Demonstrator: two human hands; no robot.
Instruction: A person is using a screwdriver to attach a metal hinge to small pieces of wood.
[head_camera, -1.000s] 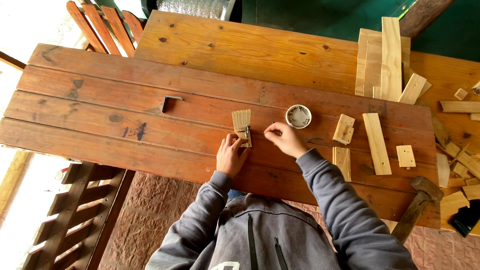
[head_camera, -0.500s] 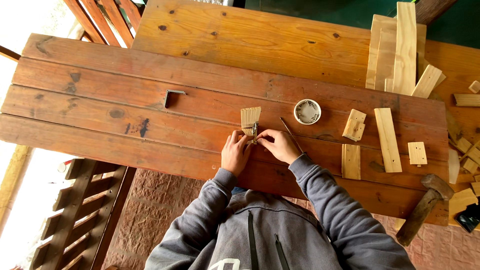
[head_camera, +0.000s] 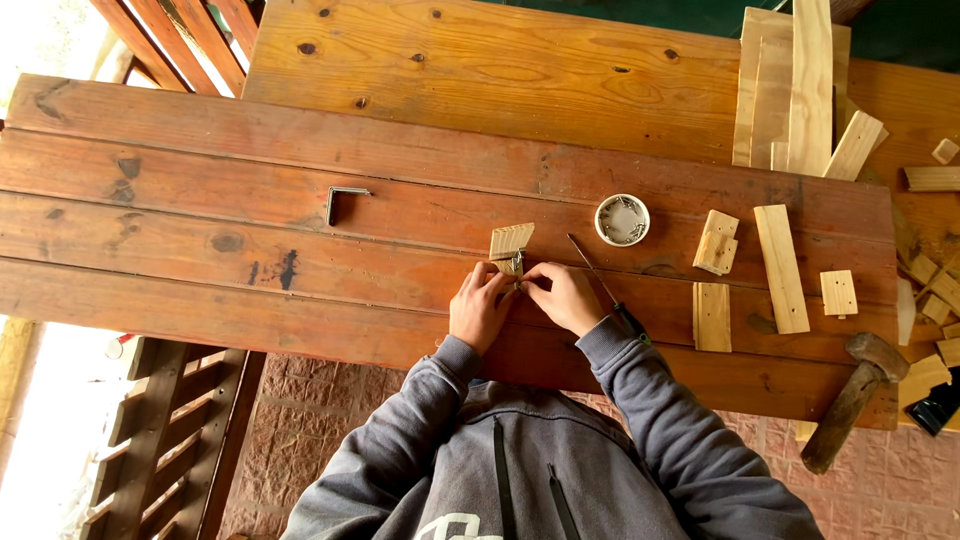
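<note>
Here my left hand (head_camera: 478, 312) and right hand (head_camera: 565, 297) pinch fingers on a small metal piece (head_camera: 517, 266) at the wood block (head_camera: 511, 241): light, stiff, best gripped by its edges.

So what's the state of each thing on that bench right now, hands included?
Left hand: fingers pinched on the small metal piece.
Right hand: fingers pinched on the same piece.
Small metal piece: at the near edge of the wooden block, held from both sides.
Wooden block: lying flat.
Round tin: open, small metal parts inside.
Screwdriver: lying untouched.
Hammer: lying untouched at the bench edge.
Metal bracket: lying alone.
</note>
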